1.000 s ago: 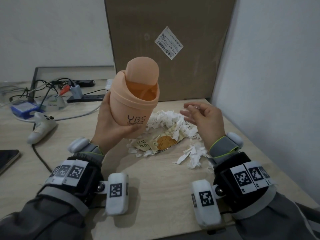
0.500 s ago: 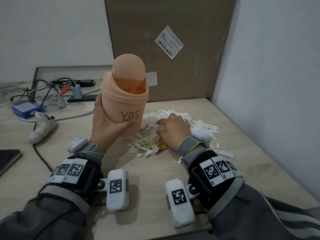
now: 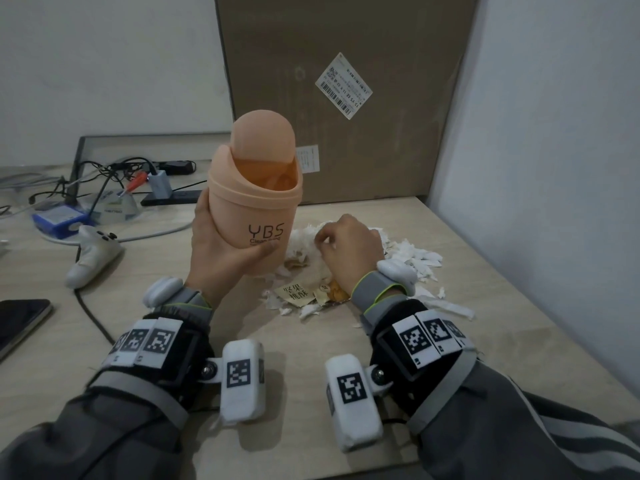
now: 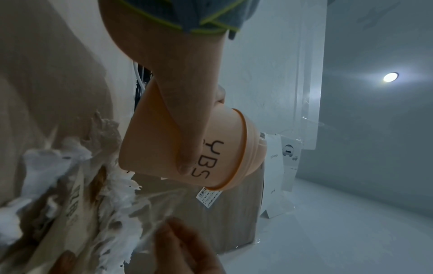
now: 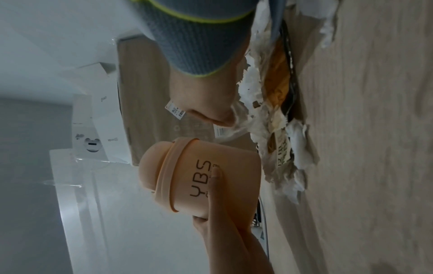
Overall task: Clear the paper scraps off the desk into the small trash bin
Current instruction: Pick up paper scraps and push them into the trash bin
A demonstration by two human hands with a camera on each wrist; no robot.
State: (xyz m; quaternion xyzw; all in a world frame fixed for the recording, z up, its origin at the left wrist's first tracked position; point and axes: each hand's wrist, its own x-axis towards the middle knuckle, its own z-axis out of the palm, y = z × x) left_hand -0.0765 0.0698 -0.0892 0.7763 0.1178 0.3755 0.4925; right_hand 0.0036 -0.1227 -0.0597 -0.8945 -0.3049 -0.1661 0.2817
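Note:
My left hand (image 3: 221, 252) grips a small peach trash bin (image 3: 254, 209) marked YBS and holds it upright just above the desk, its swing lid tipped back. The thumb (image 4: 187, 140) lies across the lettering on the bin (image 4: 150, 148). Right of the bin lies a pile of torn white paper scraps (image 3: 412, 258) with a tan snack wrapper (image 3: 298, 294) at its near edge. My right hand (image 3: 346, 249) is down on the pile, fingers curled into the scraps. In the right wrist view its fingers (image 5: 218, 115) pinch scraps (image 5: 257, 115) beside the bin (image 5: 232, 161).
A tall cardboard box (image 3: 346, 98) stands behind the pile and a wall (image 3: 554, 168) closes the right side. At the left of the desk (image 3: 173, 327) are a white controller (image 3: 93, 258), a phone (image 3: 20, 320), cables and a blue box (image 3: 59, 221).
My right hand dropped from beside the bin's mouth onto the scrap pile and curled into it. The bin went from tilted toward the right hand to upright.

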